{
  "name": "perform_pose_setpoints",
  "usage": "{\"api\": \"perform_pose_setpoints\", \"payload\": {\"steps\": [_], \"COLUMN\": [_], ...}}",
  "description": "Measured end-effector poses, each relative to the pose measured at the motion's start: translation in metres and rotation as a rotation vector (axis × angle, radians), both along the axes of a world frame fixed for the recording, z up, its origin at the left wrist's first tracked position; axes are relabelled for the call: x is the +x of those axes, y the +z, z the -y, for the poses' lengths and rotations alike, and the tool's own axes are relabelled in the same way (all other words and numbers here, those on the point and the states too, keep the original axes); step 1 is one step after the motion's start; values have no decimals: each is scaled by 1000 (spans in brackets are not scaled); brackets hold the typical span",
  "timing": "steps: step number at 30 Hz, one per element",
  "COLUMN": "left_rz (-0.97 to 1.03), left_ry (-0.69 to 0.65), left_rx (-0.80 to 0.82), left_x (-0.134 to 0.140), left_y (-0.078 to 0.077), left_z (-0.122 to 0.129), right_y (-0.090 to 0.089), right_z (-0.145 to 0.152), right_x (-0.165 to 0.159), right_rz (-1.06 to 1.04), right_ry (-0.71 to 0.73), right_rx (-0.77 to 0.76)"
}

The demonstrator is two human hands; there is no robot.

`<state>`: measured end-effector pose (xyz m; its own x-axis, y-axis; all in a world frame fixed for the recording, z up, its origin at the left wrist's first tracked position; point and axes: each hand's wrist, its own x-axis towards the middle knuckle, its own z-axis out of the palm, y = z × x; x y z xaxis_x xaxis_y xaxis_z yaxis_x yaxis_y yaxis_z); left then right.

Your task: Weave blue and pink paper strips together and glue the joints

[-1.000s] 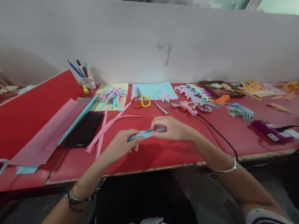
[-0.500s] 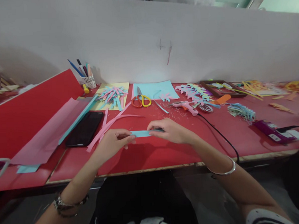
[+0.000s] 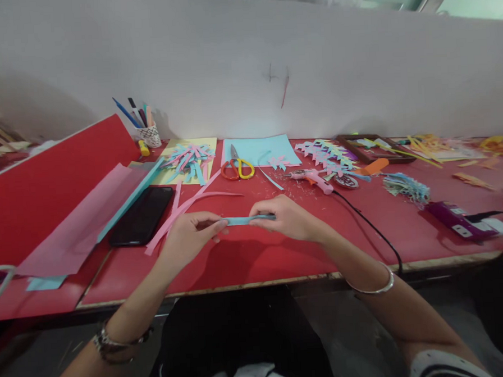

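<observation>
A light-blue paper strip [image 3: 238, 220] stretches between my two hands, just above the red table. My left hand [image 3: 194, 231] pinches its left end between thumb and fingers. The other end is gripped by my right hand [image 3: 280, 218], and a darker part of the strip pokes out past those fingers. Beside my left hand lie loose pink paper strips [image 3: 185, 206]. Beyond the hands are scissors [image 3: 237, 169] with red and yellow handles, and a pink glue gun [image 3: 314, 179] with a black cord.
At left, a black phone [image 3: 142, 217] lies beside pink paper [image 3: 80, 225] and a red board [image 3: 57, 176]. A pen cup [image 3: 150, 136] stands by the wall. Behind are cut strips [image 3: 191, 160] and a blue sheet [image 3: 253, 149]. At right sit a paper tassel [image 3: 406, 189] and a purple power strip [image 3: 464, 219].
The blue strip between my hands looks narrower now, its face tilted or folded. My left hand has shifted slightly upward; both hands keep their hold.
</observation>
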<state>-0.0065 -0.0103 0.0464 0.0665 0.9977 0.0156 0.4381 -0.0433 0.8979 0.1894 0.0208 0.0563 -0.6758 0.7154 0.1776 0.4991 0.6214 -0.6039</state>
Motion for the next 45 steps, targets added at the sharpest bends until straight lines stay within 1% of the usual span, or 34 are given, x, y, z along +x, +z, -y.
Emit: {"api": "perform_pose_setpoints", "payload": {"steps": [2,5,8,11,16,24,28,33,36,39,42,45], "left_rz": [-6,-21,-42,-70,-99,-111,-114,-157,-180,-202,-194,-163], "left_ry": [-9,-58,-108,-130,-168,-153,-120,-104,-80,-27,20,61], "left_rx": [8,24,51,56,32,20,9,50,65,65,60,73], "left_x": [-1,-4,-4,-1,4,2,-4,-18,-25,-28,-29,-28], "left_y": [1,0,-3,-3,-1,-1,1,-1,-1,-1,0,1], "left_z": [0,1,1,1,1,0,-2,-3,-3,-3,-1,0], "right_y": [0,1,3,3,3,3,2,0,-3,-8,-11,-12], "right_z": [-1,0,1,3,3,3,2,0,-2,-5,-7,-8], "right_x": [2,2,-2,-7,-8,-2,6,17,21,24,23,21], "right_rz": [-2,3,10,42,54,53,31,-55,-136,-273,-434,-585], "right_ry": [-18,-36,14,54,52,25,19,-85,-199,-310,-377,-428], "right_rx": [5,13,-9,-11,10,5,-41,-106,-118,-203,-321,-366]}}
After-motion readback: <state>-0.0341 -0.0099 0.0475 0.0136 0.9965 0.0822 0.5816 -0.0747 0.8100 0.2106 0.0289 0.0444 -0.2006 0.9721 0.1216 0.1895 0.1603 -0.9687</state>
